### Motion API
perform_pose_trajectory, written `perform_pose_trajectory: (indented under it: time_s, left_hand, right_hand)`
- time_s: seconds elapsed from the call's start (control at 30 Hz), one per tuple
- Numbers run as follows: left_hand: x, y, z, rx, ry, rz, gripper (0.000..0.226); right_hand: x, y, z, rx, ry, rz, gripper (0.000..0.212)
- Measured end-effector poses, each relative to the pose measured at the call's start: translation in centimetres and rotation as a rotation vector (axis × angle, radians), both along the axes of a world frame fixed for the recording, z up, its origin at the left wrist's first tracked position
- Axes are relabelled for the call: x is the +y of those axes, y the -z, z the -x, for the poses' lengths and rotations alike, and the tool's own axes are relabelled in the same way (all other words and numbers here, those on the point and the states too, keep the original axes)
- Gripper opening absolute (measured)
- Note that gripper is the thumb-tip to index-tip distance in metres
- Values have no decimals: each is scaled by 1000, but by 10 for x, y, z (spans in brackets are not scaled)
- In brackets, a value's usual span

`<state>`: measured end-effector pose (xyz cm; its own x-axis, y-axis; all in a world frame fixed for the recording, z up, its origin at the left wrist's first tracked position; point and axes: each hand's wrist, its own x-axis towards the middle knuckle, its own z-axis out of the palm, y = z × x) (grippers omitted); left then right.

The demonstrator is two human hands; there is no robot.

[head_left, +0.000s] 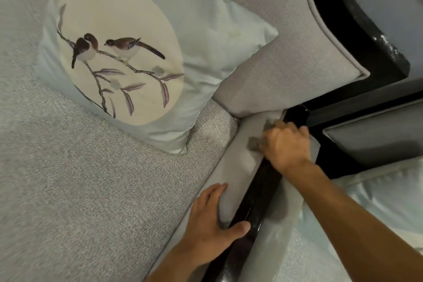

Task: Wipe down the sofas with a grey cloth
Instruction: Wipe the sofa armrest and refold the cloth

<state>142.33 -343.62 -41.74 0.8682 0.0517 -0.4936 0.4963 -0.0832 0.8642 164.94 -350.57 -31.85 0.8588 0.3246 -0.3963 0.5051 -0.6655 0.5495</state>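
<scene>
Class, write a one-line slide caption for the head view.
Right hand holds a grey cloth on the sofa's padded arm; left hand grips it nearer the camera.

Coarse, nubbly woven cloth on the seat cushion, smooth matt fabric on the armrest pad, satiny sheen on the bird pillow, glossy black lacquered frame.
</scene>
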Motion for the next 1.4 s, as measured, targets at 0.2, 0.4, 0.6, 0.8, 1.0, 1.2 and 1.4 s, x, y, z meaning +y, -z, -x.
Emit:
perform_pose_trajectory:
  time_s: [0.2,0.4,0.6,0.8,1.0,1.2,1.4]
  left_hand:
    - [-1,0,3,17,-69,39,115]
    - [-5,-1,45,99,-189,41,124]
    - [-7,1,78,99,-246,-74,121]
    - [-2,0,75,129,-196,-48,120]
    - [0,1,69,122,-147,4,110]
    - [-3,1,59,114,-117,-30,104]
    - [-2,5,57,73,-113,-85,109]
  right_hand:
    - [0,-11,61,335,-131,-122,34]
    - [7,-5,60,303,-26,-82,33]
    - [8,-2,133,482,-224,-164,20]
    - [13,2,94,374,-210,-54,30]
    - [-6,0,33,107,-34,-65,28]
    - [-10,7,28,208,-200,-98,22]
    - [-17,18,-63,-194,4,-141,21]
